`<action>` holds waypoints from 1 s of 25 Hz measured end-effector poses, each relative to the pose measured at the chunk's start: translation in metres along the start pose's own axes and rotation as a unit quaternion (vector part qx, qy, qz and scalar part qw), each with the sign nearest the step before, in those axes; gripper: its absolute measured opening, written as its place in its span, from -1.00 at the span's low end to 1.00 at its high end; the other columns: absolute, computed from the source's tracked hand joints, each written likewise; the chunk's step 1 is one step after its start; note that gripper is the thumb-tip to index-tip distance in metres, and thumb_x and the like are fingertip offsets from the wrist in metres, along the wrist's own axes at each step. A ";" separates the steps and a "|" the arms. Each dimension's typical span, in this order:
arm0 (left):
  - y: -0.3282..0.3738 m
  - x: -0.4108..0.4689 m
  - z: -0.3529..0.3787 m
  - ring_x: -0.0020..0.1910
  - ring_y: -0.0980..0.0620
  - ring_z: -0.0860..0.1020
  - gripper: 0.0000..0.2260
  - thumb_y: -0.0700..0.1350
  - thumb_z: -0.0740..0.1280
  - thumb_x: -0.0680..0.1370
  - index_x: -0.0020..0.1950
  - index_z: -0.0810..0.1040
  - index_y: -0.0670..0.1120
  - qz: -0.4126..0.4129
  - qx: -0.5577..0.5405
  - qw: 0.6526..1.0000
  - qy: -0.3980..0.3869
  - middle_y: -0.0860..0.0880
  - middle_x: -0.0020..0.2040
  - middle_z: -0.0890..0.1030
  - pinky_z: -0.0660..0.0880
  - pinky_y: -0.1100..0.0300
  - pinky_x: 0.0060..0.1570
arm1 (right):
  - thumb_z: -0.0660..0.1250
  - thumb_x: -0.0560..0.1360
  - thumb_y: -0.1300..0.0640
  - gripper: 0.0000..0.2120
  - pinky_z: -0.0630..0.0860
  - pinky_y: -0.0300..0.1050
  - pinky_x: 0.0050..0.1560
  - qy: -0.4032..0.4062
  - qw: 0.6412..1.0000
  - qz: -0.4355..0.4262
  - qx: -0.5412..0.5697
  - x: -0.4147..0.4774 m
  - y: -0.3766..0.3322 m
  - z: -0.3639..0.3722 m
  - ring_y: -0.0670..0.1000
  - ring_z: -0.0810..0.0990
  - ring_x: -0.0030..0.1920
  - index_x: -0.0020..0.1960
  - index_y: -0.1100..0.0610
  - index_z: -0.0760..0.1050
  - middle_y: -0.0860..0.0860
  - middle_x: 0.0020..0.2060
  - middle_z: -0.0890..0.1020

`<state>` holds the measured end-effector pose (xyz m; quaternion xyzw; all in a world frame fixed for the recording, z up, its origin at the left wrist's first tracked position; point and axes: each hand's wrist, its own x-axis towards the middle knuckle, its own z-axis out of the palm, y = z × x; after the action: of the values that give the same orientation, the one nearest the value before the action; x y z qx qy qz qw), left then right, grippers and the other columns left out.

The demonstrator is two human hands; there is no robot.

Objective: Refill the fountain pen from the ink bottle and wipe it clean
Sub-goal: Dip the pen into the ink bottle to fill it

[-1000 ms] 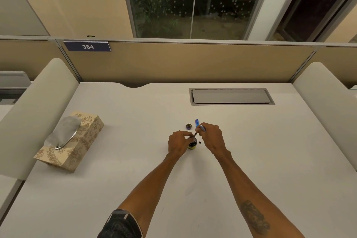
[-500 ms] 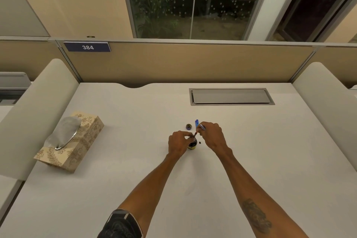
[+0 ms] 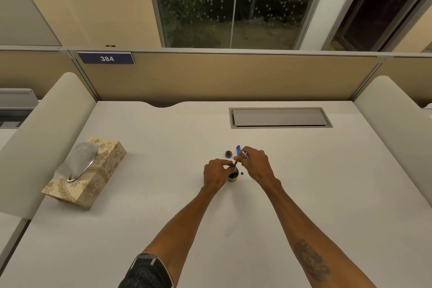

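Steadied the small ink bottle point(image 3: 233, 175) mid-desk with the left hand point(image 3: 216, 172) wrapped round it, dipped the pen point(image 3: 240, 158) pinched in the right hand point(image 3: 256, 163) into its mouth; judged light, tippy, slippery glass, best gripped low around the body.

Grey hatch point(image 3: 280, 117) set in white desk point(image 3: 163, 194) — "384" plate point(image 3: 106, 58) on partition.
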<state>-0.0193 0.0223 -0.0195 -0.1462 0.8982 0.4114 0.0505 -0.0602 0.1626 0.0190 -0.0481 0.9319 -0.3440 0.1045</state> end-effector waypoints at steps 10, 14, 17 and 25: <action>0.000 0.001 0.000 -0.26 0.08 0.52 -0.80 0.05 0.44 0.51 0.09 0.73 0.05 0.005 0.001 1.000 0.003 -0.05 -0.06 0.74 0.35 0.23 -0.20 | 0.36 0.52 0.04 -0.79 0.53 -0.06 -0.14 -0.011 1.000 -0.019 -0.006 0.000 0.000 -0.001 0.11 0.66 -0.16 -0.02 0.18 0.63 0.11 -0.17 0.71; -0.001 0.001 0.001 -0.28 0.07 0.53 -0.81 0.04 0.43 0.51 0.08 0.73 0.06 0.005 -0.002 1.000 -0.002 -0.04 -0.09 0.75 0.36 0.26 -0.26 | 0.32 0.55 0.10 -0.79 0.59 0.07 -0.02 -0.009 1.000 -0.018 -0.015 0.000 -0.001 0.000 0.11 0.66 -0.15 -0.05 0.22 0.64 0.13 -0.19 0.71; -0.001 0.002 0.001 -0.28 0.09 0.52 -0.80 0.05 0.43 0.52 0.09 0.73 0.04 0.007 0.001 1.000 -0.001 -0.04 -0.08 0.75 0.31 0.31 -0.31 | 0.33 0.54 0.03 -0.73 0.57 0.08 -0.10 0.004 1.000 -0.003 -0.008 -0.001 -0.003 0.002 0.15 0.66 -0.20 -0.15 0.24 0.60 0.14 -0.27 0.69; -0.001 0.003 0.003 -0.23 0.09 0.55 -0.78 0.04 0.44 0.52 0.12 0.73 0.02 0.003 -0.009 1.000 -0.001 -0.05 -0.01 0.74 0.31 0.37 -0.30 | 0.32 0.55 0.04 -0.70 0.52 0.01 -0.18 0.018 1.000 -0.003 -0.002 -0.002 -0.007 0.003 0.18 0.62 -0.25 -0.18 0.26 0.59 0.17 -0.28 0.67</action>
<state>-0.0216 0.0231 -0.0231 -0.1438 0.8948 0.4198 0.0490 -0.0579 0.1561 0.0215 -0.0451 0.9343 -0.3429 0.0868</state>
